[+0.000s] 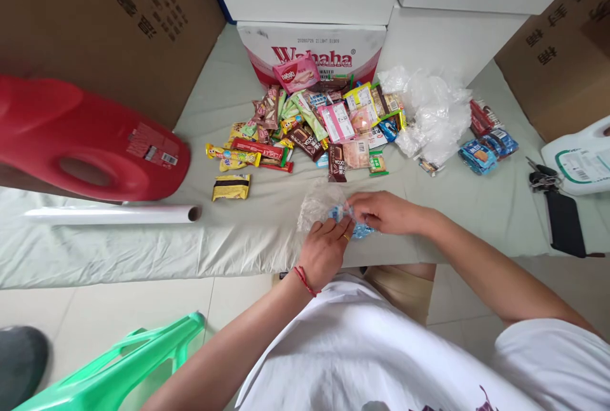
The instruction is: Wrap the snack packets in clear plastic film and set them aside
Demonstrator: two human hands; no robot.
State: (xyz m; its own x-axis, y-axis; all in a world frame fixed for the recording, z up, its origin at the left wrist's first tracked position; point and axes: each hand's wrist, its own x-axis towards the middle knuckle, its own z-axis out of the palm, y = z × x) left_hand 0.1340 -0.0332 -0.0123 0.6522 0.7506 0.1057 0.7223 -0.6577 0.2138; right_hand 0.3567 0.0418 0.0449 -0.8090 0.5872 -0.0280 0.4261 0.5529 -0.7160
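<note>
A crinkled clear plastic bag (320, 201) lies near the front edge of the cloth-covered table, with a blue snack packet (363, 231) at its right side. My left hand (326, 247), with a ring and a red string bracelet, presses its fingers down on the bag and packet from the front. From the right, my right hand (388, 211) pinches the plastic beside the packet, its fingertips close to those of the left. Part of the packet is hidden under my fingers. Just behind are a brown cocoa packet (337, 163) and a pink-and-white packet (336, 122) in a mixed snack pile.
A yellow packet (231, 187) lies apart on the left, near a white roll (114, 215) and large red jug (95, 138). Rightward are crumpled clear bags (436, 112), blue packets (479, 155), keys (543, 176) and a black phone-like object (565, 223). A Wahaha carton (314, 39) stands behind.
</note>
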